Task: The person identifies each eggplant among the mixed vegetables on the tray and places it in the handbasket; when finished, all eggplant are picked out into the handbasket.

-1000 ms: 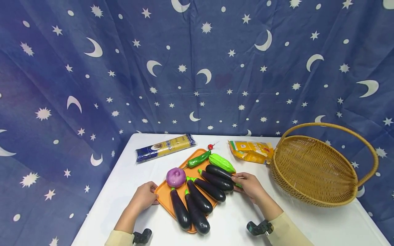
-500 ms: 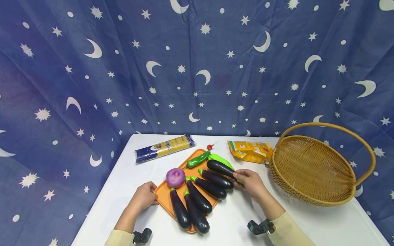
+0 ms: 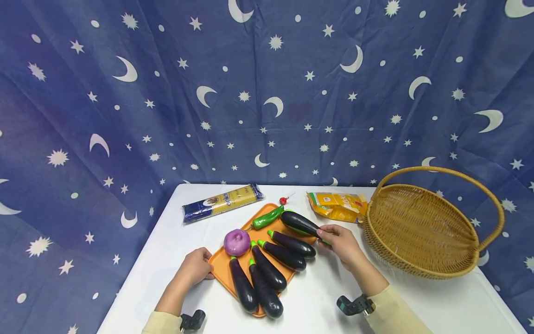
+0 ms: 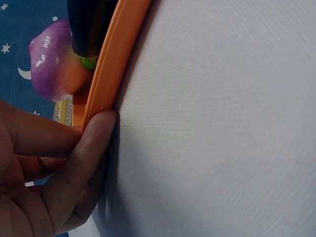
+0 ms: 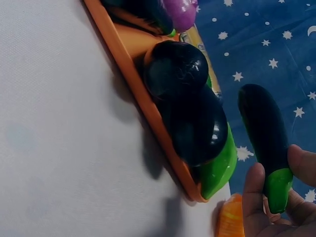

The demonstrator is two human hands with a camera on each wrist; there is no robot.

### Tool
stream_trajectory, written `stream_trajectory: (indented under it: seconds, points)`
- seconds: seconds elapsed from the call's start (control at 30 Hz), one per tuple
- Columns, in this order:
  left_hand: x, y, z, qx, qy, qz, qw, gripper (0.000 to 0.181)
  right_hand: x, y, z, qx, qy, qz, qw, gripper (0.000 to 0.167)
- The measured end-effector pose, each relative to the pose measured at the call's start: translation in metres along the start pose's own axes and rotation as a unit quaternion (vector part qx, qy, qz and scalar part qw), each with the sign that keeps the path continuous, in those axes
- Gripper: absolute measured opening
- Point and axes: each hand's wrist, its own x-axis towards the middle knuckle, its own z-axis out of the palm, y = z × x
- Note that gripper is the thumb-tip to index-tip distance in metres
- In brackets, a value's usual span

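My left hand [image 3: 195, 267] pinches the left corner of the orange tray [image 3: 220, 268]; the left wrist view shows thumb and finger on its rim [image 4: 109, 74]. On the tray lie a purple onion [image 3: 237, 242], a green pepper [image 3: 268, 218] and several eggplants [image 3: 270, 267], some reaching past the front edge. With my right hand [image 3: 343, 243] I pinch another eggplant [image 3: 299, 223] by its green stem end, raised over the tray's right corner. The right wrist view shows that eggplant [image 5: 264, 126] clear of the tray, a light green vegetable [image 5: 219, 163] lying behind the others.
A wicker basket [image 3: 423, 232] with a tall handle stands at the right. Behind the tray are a blue and yellow pasta packet [image 3: 223, 202], a small red item [image 3: 283, 201] and an orange bag [image 3: 338, 206] touching or close to the basket. A starry curtain hangs behind.
The right hand has lifted its eggplant from the tray, up and slightly back, so it now covers most of the light green vegetable. The left hand keeps its hold on the tray.
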Motion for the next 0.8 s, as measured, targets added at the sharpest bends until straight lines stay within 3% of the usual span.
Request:
stream_trajectory:
  seconds: [0.8]
  points:
    - [0.002, -0.001, 0.0, -0.001, 0.0, 0.013, 0.9999, 0.02, -0.004, -0.027, -0.018, 0.022, 0.007, -0.037, 0.999, 0.038]
